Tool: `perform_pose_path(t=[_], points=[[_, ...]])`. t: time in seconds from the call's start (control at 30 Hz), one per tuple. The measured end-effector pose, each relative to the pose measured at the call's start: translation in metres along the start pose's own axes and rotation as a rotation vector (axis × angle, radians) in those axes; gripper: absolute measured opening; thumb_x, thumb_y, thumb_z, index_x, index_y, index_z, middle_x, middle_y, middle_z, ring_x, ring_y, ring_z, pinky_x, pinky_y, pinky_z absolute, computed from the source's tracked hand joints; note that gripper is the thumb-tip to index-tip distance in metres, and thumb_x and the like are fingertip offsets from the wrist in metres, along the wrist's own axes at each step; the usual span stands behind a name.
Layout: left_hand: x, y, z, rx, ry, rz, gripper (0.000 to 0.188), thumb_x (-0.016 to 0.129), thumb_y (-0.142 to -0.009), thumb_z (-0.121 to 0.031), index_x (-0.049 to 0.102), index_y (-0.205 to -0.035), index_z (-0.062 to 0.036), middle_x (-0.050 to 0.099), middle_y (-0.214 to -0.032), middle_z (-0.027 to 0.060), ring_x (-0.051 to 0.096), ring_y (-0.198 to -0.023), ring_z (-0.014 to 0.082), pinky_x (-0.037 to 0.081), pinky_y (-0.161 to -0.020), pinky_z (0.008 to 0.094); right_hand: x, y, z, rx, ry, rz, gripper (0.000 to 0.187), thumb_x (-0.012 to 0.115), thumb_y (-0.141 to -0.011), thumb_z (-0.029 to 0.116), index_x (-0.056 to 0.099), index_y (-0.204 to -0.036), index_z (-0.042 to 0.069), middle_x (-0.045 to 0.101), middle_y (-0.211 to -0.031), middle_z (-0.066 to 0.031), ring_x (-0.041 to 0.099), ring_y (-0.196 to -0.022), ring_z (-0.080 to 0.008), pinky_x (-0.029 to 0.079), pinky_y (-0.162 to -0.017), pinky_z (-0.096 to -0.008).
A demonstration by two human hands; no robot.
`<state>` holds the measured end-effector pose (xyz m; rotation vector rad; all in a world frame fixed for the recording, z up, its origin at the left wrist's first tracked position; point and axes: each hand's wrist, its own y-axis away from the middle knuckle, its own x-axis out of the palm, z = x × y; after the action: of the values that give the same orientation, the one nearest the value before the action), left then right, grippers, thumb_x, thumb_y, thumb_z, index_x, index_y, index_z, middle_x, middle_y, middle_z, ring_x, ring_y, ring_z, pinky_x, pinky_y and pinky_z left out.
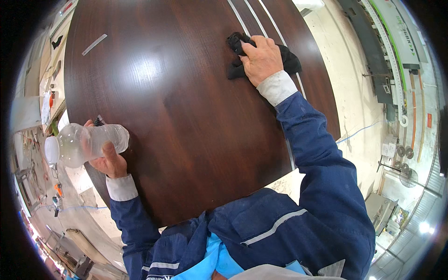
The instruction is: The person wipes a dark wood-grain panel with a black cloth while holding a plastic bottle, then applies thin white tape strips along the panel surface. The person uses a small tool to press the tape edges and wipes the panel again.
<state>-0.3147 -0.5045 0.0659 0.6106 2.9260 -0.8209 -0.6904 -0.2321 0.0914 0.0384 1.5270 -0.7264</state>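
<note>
A dark brown wood panel (pixel 200 121) with a glossy finish lies in front of me, with pale stripes (pixel 281 35) running along its right side. My right hand (pixel 262 58) presses a bunched black cloth (pixel 290 60) onto the panel across these stripes, fingers closed over it. At the panel's left edge, my left hand (pixel 112 162) grips a clear plastic bottle (pixel 95 140) around its middle. The bottle is tilted on its side, its white end (pixel 52 150) toward the left. What is inside the bottle is hard to make out.
A short pale strip (pixel 94 45) lies on the panel at the far left. Beyond the right edge stands a long machine (pixel 394 37) with a green line. A blue cable (pixel 359 132) crosses the floor, and an orange tool (pixel 58 189) lies at the left.
</note>
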Motion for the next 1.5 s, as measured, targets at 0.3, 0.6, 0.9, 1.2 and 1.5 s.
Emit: perform_pose_path(t=[0.3,0.6,0.9,1.2,1.5], points=[[0.021,0.001,-0.006,0.093,-0.186,-0.035,0.088,0.070,-0.098,-0.069,0.052,-0.148,0.0001,0.056,-0.149,0.0231,0.061,-0.128,0.0315,0.058,-0.101,0.0420,-0.004,-0.003,-0.015,-0.036,-0.173,0.031,0.039,0.077,-0.084,0.007,0.079,-0.123,0.012,0.064,-0.104,-0.0130,0.062,-0.098,-0.0358,0.051,-0.087,-0.0482],[0.022,0.003,-0.006,0.118,-0.264,-0.074,0.089,0.065,-0.099,-0.073,0.054,-0.144,0.0040,0.057,-0.146,0.0263,0.060,-0.128,0.0347,0.056,-0.102,0.0457,-0.003,-0.014,-0.032,-0.091,-0.219,0.108,0.043,0.078,-0.083,0.005,0.076,-0.126,0.009,0.063,-0.102,-0.0135,0.062,-0.097,-0.0362,0.051,-0.086,-0.0479],[0.023,0.000,-0.012,0.160,-0.319,-0.047,0.087,0.063,-0.100,-0.073,0.056,-0.141,0.0039,0.057,-0.143,0.0276,0.057,-0.132,0.0381,0.051,-0.108,0.0487,0.002,-0.035,-0.032,-0.209,-0.263,0.004,0.044,0.079,-0.080,0.003,0.077,-0.124,0.005,0.062,-0.102,-0.0136,0.061,-0.095,-0.0347,0.051,-0.083,-0.0469],[0.023,0.001,-0.010,0.166,-0.281,-0.061,0.085,0.067,-0.099,-0.071,0.056,-0.143,0.0014,0.056,-0.146,0.0261,0.056,-0.134,0.0372,0.051,-0.108,0.0482,-0.002,-0.028,-0.029,-0.125,-0.235,0.178,0.046,0.074,-0.080,-0.004,0.074,-0.126,0.004,0.065,-0.107,-0.0173,0.063,-0.101,-0.0399,0.052,-0.090,-0.0483],[0.023,0.002,-0.011,0.109,-0.231,-0.063,0.086,0.069,-0.098,-0.071,0.056,-0.144,0.0010,0.055,-0.148,0.0262,0.057,-0.134,0.0364,0.052,-0.108,0.0461,-0.018,-0.029,-0.009,-0.157,-0.208,0.151,0.035,0.078,-0.081,0.004,0.075,-0.116,0.002,0.065,-0.103,-0.0158,0.063,-0.097,-0.0381,0.052,-0.087,-0.0487]])
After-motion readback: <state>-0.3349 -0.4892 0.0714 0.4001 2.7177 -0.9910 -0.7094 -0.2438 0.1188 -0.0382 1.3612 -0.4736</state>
